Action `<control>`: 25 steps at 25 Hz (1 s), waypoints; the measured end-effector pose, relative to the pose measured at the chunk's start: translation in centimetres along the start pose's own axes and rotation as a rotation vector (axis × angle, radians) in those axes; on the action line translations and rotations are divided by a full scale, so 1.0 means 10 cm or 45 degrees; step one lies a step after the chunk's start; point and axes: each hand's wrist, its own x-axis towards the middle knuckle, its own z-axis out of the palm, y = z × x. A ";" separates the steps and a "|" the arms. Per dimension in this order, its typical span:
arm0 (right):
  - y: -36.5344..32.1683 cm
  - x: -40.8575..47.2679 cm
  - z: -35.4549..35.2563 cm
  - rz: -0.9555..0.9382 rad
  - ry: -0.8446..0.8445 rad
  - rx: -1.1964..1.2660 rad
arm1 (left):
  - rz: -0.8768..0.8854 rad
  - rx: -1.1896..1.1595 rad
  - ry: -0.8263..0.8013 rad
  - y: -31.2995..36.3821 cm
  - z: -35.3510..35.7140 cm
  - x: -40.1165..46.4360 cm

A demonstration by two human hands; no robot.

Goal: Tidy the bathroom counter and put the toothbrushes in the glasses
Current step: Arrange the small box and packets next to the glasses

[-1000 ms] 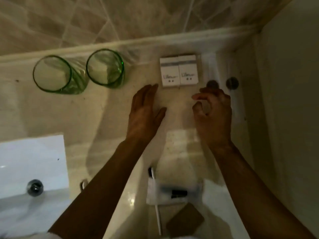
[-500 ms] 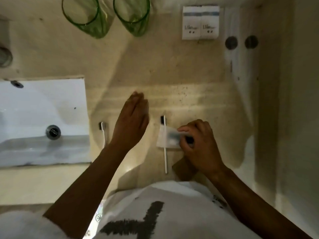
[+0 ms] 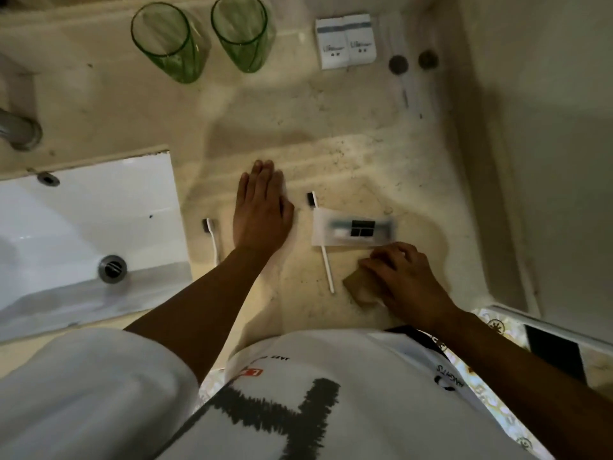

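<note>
Right hand [image 3: 406, 277]: fingers curled on a flat brown rectangular packet [image 3: 360, 288] on the beige stone bench [image 3: 348, 127]. Left hand [image 3: 260, 210]: fingers straight, together, flat on bench. White toothbrush with black head [image 3: 321, 240] lies between the hands, partly under a white sachet [image 3: 353, 229]. Second white toothbrush [image 3: 212, 239] just outside left hand. Two green glass tumblers [image 3: 169, 41] well beyond the fingertips.

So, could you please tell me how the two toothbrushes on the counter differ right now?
The left toothbrush lies bare on the counter between the sink and the left hand; the right toothbrush is partly covered by a white packet lying across it. The left one's handle end is hidden by the forearm; the right one's handle end shows. Both are white with dark heads pointing toward the glasses, and neither hand holds one.
</note>
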 end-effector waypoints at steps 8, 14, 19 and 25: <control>-0.31 0.07 -0.45 0.650 0.255 1.649 | 0.014 -0.027 0.050 0.00 -0.04 0.07; -0.19 0.69 -0.85 0.606 0.222 1.990 | -0.183 0.026 0.054 -0.10 -0.14 0.71; 0.24 1.32 -1.05 0.543 0.252 0.947 | 0.188 0.113 -0.011 -0.12 -0.07 1.11; 0.47 1.76 -0.92 0.368 0.396 0.823 | 0.177 0.145 -0.051 -0.14 -0.09 1.14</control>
